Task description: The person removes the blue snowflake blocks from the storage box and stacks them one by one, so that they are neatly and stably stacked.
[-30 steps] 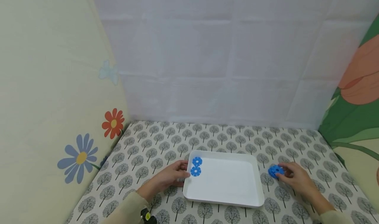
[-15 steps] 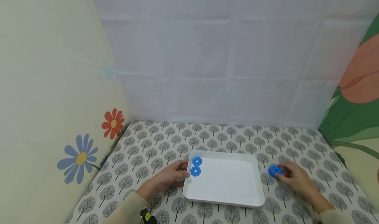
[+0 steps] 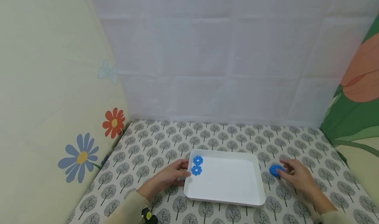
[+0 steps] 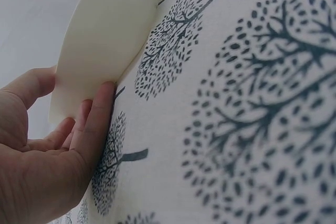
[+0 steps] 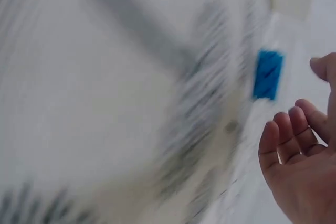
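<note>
A shallow white tray [image 3: 225, 178] lies on the patterned cloth in the head view. My left hand [image 3: 173, 175] pinches its left wall, thumb at the rim and fingers against the outer side; the left wrist view shows the fingers [image 4: 97, 114] along that wall. Two blue notched snowflake discs [image 3: 196, 170] lie flat inside, one behind the other along the left wall. Right of the tray sits a compact stack of blue snowflake discs [image 3: 275, 170]. My right hand [image 3: 297, 176] is beside it, and the right wrist view shows its fingers spread, apart from the stack [image 5: 269, 74].
A cloth [image 3: 165, 145] printed with grey trees covers the table. A white sheet [image 3: 219, 69] hangs along the back. Flower-printed panels stand at the left [image 3: 53, 85] and right [image 3: 355, 128] sides.
My right hand has loosened from the blue stack, its fingers spreading slightly. The stack has turned a little. My left hand, the tray and the discs inside stay put.
</note>
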A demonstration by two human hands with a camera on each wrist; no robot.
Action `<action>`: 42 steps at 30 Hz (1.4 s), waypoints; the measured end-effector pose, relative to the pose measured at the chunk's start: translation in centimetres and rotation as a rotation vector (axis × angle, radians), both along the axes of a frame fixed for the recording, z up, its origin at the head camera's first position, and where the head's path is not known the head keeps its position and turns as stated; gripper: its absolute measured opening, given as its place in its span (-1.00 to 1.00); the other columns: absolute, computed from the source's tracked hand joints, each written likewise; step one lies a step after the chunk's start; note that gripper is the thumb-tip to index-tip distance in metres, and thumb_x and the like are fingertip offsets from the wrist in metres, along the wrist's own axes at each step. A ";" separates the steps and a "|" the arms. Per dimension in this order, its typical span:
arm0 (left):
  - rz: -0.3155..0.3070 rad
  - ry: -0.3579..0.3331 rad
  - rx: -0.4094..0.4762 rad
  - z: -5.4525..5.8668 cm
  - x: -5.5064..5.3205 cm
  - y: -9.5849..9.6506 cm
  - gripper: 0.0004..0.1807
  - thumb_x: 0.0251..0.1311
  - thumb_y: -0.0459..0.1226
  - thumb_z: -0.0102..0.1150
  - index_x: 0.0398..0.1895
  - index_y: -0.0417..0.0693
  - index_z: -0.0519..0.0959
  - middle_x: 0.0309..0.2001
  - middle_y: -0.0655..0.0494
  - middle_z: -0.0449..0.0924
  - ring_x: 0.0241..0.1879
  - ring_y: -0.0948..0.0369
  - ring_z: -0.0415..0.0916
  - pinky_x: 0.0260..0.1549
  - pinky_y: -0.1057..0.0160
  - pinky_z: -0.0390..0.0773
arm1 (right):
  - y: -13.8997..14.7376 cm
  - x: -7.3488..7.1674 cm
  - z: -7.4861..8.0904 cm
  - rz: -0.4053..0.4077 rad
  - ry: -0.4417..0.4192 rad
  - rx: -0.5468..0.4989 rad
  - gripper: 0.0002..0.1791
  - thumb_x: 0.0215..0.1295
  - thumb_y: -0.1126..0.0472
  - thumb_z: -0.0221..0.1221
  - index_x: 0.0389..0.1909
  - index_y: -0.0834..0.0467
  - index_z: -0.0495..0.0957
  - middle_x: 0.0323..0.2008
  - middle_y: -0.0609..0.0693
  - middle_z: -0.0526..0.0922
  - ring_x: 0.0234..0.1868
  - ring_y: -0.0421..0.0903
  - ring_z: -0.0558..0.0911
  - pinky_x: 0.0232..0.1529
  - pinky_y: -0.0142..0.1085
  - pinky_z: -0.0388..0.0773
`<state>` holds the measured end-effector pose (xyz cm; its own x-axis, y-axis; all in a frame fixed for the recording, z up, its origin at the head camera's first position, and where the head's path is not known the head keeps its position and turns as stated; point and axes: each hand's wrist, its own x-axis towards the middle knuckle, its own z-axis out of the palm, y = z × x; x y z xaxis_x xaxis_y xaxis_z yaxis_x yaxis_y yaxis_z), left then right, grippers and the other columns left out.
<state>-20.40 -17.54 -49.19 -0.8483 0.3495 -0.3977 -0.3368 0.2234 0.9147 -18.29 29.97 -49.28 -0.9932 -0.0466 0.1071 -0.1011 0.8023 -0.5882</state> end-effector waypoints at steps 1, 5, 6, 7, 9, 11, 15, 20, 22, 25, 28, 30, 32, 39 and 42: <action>0.002 0.000 -0.001 0.0 0.0 0.0 -0.24 0.27 -0.31 0.32 0.49 -0.21 0.22 0.15 -0.14 0.40 0.03 0.05 0.54 -0.02 -0.03 0.69 | -0.3 0.1 0.3 0.005 0.017 -0.008 -0.47 0.26 0.15 0.38 0.15 0.38 0.54 -0.17 0.11 0.57 -0.25 -0.09 0.57 -0.31 -0.35 0.58; 0.006 -0.001 0.001 -0.1 0.0 0.0 -0.24 0.27 -0.31 0.32 0.49 -0.21 0.21 0.16 -0.15 0.39 0.03 0.04 0.54 -0.02 -0.02 0.69 | -2.5 0.3 1.7 0.046 0.099 -0.047 -0.55 0.25 0.22 0.38 0.11 0.33 0.59 -0.19 0.09 0.58 -0.27 -0.14 0.55 -0.31 -0.41 0.60; 0.007 -0.001 0.000 -0.1 0.0 0.0 -0.23 0.26 -0.30 0.32 0.49 -0.21 0.21 0.16 -0.15 0.39 0.03 0.05 0.54 -0.02 -0.02 0.69 | -3.2 0.3 2.0 0.055 0.109 -0.050 -0.56 0.24 0.22 0.38 0.10 0.32 0.59 -0.19 0.07 0.58 -0.27 -0.15 0.54 -0.31 -0.43 0.60; 0.006 0.000 0.000 -0.1 0.0 0.0 -0.23 0.27 -0.30 0.32 0.49 -0.21 0.21 0.17 -0.15 0.39 0.03 0.05 0.54 -0.02 -0.02 0.69 | -3.9 0.4 2.3 0.072 0.125 -0.059 -0.57 0.23 0.25 0.38 0.09 0.31 0.60 -0.20 0.06 0.58 -0.28 -0.16 0.53 -0.31 -0.43 0.60; 0.001 0.000 0.000 -0.1 0.0 -0.1 -0.23 0.27 -0.29 0.31 0.49 -0.21 0.20 0.18 -0.15 0.38 0.04 0.05 0.54 -0.01 -0.02 0.69 | -5.3 0.5 2.8 0.091 0.130 -0.064 -0.58 0.23 0.25 0.38 0.10 0.29 0.61 -0.20 0.05 0.58 -0.27 -0.18 0.52 -0.29 -0.43 0.61; -0.005 0.002 -0.001 -0.1 0.0 0.0 -0.23 0.29 -0.29 0.31 0.50 -0.21 0.19 0.19 -0.15 0.38 0.05 0.05 0.54 -0.01 -0.03 0.68 | -6.7 0.6 3.3 0.118 0.128 -0.077 -0.57 0.22 0.26 0.39 0.10 0.28 0.60 -0.20 0.05 0.58 -0.26 -0.18 0.51 -0.28 -0.42 0.61; -0.014 0.003 -0.003 0.0 0.1 0.0 -0.23 0.30 -0.29 0.29 0.51 -0.21 0.18 0.21 -0.16 0.38 0.05 0.05 0.54 0.00 -0.04 0.68 | -9.4 0.5 3.9 0.170 0.097 -0.130 -0.56 0.22 0.25 0.39 0.11 0.25 0.60 -0.19 0.06 0.59 -0.24 -0.16 0.52 -0.26 -0.40 0.61; -0.013 0.004 -0.007 0.2 0.1 0.0 -0.24 0.31 -0.29 0.28 0.51 -0.21 0.18 0.21 -0.16 0.38 0.05 0.05 0.54 -0.01 -0.02 0.68 | -12.7 0.1 3.7 0.235 0.060 -0.193 -0.56 0.23 0.24 0.39 0.13 0.22 0.60 -0.18 0.06 0.61 -0.23 -0.15 0.53 -0.25 -0.40 0.61; -0.013 0.004 -0.006 0.2 0.1 0.0 -0.24 0.31 -0.29 0.28 0.51 -0.21 0.18 0.21 -0.17 0.38 0.05 0.05 0.54 -0.01 -0.02 0.68 | -14.0 0.0 3.5 0.261 0.049 -0.208 -0.55 0.22 0.23 0.39 0.14 0.22 0.60 -0.17 0.06 0.61 -0.23 -0.16 0.53 -0.24 -0.38 0.62; -0.017 0.003 -0.002 0.2 0.1 0.0 -0.24 0.31 -0.29 0.28 0.51 -0.21 0.17 0.21 -0.17 0.39 0.05 0.05 0.55 -0.01 -0.02 0.68 | -15.8 -0.1 3.1 0.295 0.034 -0.222 -0.55 0.23 0.22 0.39 0.14 0.20 0.60 -0.15 0.06 0.60 -0.22 -0.17 0.53 -0.24 -0.37 0.63; -0.022 0.003 0.002 0.1 0.1 0.0 -0.23 0.31 -0.29 0.29 0.51 -0.21 0.17 0.22 -0.17 0.39 0.05 0.05 0.55 0.00 -0.03 0.68 | -17.4 -0.2 2.6 0.329 0.023 -0.250 -0.56 0.25 0.22 0.38 0.14 0.22 0.59 -0.14 0.07 0.60 -0.22 -0.16 0.54 -0.25 -0.36 0.63; -0.025 0.004 0.003 0.1 0.1 -0.1 -0.23 0.30 -0.29 0.29 0.51 -0.21 0.17 0.21 -0.17 0.39 0.05 0.05 0.55 0.00 -0.03 0.68 | -18.3 -0.2 2.3 0.345 0.020 -0.273 -0.56 0.25 0.22 0.37 0.13 0.23 0.59 -0.14 0.08 0.59 -0.22 -0.15 0.55 -0.25 -0.37 0.63; -0.025 0.004 0.005 0.1 0.2 -0.1 -0.23 0.30 -0.28 0.29 0.51 -0.21 0.17 0.22 -0.17 0.39 0.05 0.05 0.55 0.00 -0.03 0.68 | -19.1 -0.3 2.0 0.354 0.016 -0.288 -0.56 0.26 0.21 0.37 0.13 0.24 0.58 -0.13 0.09 0.59 -0.22 -0.15 0.55 -0.25 -0.38 0.62; -0.022 -0.001 0.009 0.2 0.1 -0.1 -0.23 0.32 -0.29 0.28 0.51 -0.23 0.16 0.22 -0.18 0.39 0.06 0.04 0.55 -0.02 -0.02 0.69 | -21.6 -0.8 1.3 0.392 -0.025 -0.296 -0.54 0.27 0.16 0.36 0.14 0.24 0.57 -0.12 0.09 0.58 -0.22 -0.13 0.56 -0.27 -0.38 0.59; -0.030 0.001 0.007 0.3 0.0 -0.2 -0.23 0.33 -0.28 0.27 0.52 -0.22 0.16 0.22 -0.18 0.39 0.06 0.04 0.55 -0.02 -0.02 0.69 | -22.6 -1.0 1.1 0.404 -0.057 -0.289 -0.53 0.27 0.16 0.36 0.16 0.25 0.57 -0.12 0.07 0.58 -0.22 -0.13 0.55 -0.28 -0.37 0.57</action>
